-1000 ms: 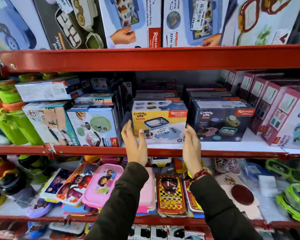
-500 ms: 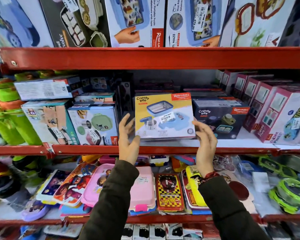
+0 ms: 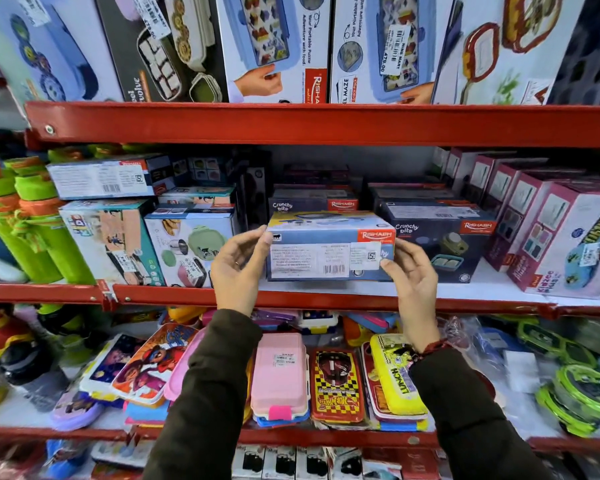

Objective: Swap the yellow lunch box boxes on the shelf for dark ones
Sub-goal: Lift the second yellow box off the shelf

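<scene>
I hold the yellow lunch box box [image 3: 329, 251] in front of the middle shelf [image 3: 326, 296], tipped so its label side with a barcode faces me and its yellow face points up. My left hand [image 3: 238, 268] grips its left end and my right hand [image 3: 411, 271] grips its right end. Behind it stand dark Crunchy Bite boxes [image 3: 312, 202] in a stack. Another dark box [image 3: 440, 237] stands on the shelf just to the right.
Teal and white boxes [image 3: 187, 244] stand left of the gap, pink boxes [image 3: 548, 230] on the right. The upper red shelf edge [image 3: 326, 123] hangs overhead. Flat pencil-style cases [image 3: 279, 375] fill the lower shelf.
The yellow box has left the shelf and has been tipped forward, from its front face toward me to its label side. Both hands moved with it toward me.
</scene>
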{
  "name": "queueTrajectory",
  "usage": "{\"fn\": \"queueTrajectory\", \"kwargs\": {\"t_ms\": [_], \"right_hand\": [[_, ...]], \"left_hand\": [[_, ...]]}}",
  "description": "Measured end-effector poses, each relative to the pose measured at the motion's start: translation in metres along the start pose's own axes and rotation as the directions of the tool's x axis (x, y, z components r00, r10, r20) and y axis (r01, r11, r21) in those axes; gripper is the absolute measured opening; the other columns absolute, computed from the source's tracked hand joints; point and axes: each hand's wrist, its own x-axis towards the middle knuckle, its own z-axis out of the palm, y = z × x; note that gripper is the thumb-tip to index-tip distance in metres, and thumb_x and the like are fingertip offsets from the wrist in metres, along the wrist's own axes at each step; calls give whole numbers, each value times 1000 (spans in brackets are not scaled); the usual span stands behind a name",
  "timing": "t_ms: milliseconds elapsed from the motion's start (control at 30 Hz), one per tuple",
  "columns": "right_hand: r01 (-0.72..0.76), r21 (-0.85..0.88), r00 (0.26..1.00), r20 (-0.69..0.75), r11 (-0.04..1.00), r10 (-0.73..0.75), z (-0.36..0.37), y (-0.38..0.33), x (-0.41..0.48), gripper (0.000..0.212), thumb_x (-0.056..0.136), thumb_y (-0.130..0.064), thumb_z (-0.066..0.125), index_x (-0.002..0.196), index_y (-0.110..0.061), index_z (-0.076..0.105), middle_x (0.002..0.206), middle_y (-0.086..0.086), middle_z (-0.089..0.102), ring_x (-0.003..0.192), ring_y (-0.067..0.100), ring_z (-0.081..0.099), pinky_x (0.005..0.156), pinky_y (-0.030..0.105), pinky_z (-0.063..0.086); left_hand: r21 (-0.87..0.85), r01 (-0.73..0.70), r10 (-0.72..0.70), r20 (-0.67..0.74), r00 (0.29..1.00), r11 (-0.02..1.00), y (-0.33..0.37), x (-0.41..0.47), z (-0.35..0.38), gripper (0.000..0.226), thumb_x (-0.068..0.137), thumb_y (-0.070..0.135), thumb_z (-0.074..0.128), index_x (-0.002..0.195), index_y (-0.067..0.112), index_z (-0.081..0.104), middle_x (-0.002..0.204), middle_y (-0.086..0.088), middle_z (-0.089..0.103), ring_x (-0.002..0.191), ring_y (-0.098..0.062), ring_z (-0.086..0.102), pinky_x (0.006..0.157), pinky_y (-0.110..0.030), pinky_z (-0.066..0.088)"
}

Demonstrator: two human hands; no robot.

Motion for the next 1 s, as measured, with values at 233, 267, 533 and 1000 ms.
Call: {"fn": "queueTrajectory", "kwargs": {"t_ms": [233,267,533,1000], "right_hand": [[-61,-2,998,27,998,61,11,-5,5,28,99,-27,58,126,-27,64,117,-16,76,119,8,68,99,29,57],[-57,-13,997,47,998,58,11,-6,5,34,98,-27,52,130,-28,63,121,-16,75,119,6,67,96,27,56],[-19,-234,996,84,972,40,14,12,15,50,97,-4,63,132,-38,54,133,-6,66,127,8,61,107,25,50],[-80,-446,995,15,892,97,38,38,28,48,105,-12,52,152,-13,46,145,8,60,136,21,54,111,27,41]], "left_hand": [[100,-56,24,295,955,993,-6,-5,-3,74,85,-9,52,151,20,35,152,7,49,138,-4,49,104,-19,47],[134,-46,6,283,959,990,-8,-4,-3,75,85,-10,53,151,21,34,152,6,49,137,-5,50,103,-24,49],[201,5,-30,121,992,980,-21,9,6,46,95,13,64,136,30,50,143,1,57,131,-15,56,112,-25,45],[243,193,-201,7,980,951,-47,27,23,62,93,57,47,147,26,47,148,1,54,138,-15,49,120,-37,36]]}}
